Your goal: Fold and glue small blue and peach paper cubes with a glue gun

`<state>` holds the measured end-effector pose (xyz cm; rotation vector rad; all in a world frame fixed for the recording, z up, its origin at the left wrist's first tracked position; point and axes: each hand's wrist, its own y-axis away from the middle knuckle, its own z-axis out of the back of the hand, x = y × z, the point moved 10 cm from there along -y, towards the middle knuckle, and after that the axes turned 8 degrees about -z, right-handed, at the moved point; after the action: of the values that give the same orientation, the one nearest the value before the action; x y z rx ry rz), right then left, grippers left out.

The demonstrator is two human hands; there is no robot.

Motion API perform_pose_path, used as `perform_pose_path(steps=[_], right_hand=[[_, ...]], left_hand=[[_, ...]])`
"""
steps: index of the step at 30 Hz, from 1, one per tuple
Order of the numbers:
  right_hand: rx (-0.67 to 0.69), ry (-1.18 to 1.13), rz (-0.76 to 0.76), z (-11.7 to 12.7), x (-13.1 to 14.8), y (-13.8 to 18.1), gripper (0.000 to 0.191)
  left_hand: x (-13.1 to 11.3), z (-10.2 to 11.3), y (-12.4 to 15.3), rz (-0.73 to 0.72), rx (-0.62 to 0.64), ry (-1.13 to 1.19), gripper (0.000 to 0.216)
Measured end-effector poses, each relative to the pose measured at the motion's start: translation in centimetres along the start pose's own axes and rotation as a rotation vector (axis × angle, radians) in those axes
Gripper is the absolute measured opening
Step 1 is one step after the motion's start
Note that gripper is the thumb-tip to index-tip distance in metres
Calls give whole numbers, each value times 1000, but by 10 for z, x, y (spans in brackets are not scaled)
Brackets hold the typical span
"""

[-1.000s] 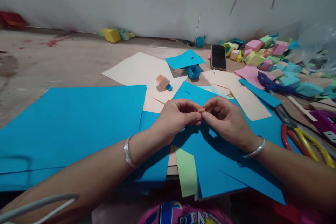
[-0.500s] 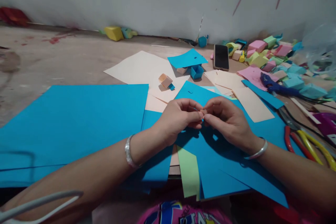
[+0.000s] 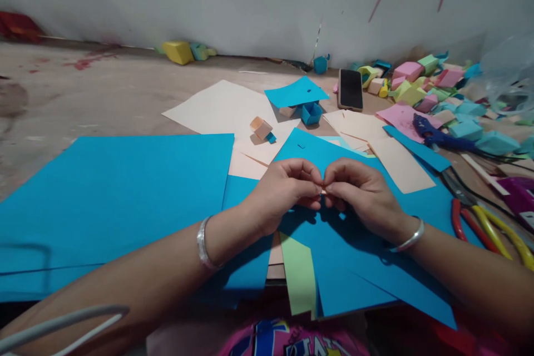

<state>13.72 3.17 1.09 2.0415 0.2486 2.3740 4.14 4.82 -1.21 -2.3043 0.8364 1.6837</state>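
Note:
My left hand and my right hand meet fingertip to fingertip above a blue paper sheet. Both are closed in a pinch on a tiny peach paper piece, which is almost hidden between the fingers. Each wrist wears a silver bangle. A big blue sheet lies to the left of my left hand. A light green strip sticks out under the blue sheets near the front edge.
Peach sheets, a small peach cube and a small blue open box lie beyond my hands. A phone lies farther back. Many coloured paper cubes, a blue glue gun and scissors are on the right.
The peach piece showed between my fingertips a second ago; now my fingers have closed tighter over it and the hands have drawn closer together.

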Motion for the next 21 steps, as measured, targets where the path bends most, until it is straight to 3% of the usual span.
perform_pose_path(steps=[10, 15, 18, 21], right_hand=[[15, 86, 79, 1, 9, 3, 12], [7, 155, 135, 1, 9, 5, 3], [-30, 231, 139, 2, 8, 4, 12], [-64, 400, 199, 0, 15, 5, 15]], left_hand=[[-5, 0, -2, -52, 20, -75, 11], [-23, 3, 0, -206, -26, -238, 17], [-39, 4, 4, -336, -67, -376, 15], [-42, 4, 5, -376, -72, -419, 13]])
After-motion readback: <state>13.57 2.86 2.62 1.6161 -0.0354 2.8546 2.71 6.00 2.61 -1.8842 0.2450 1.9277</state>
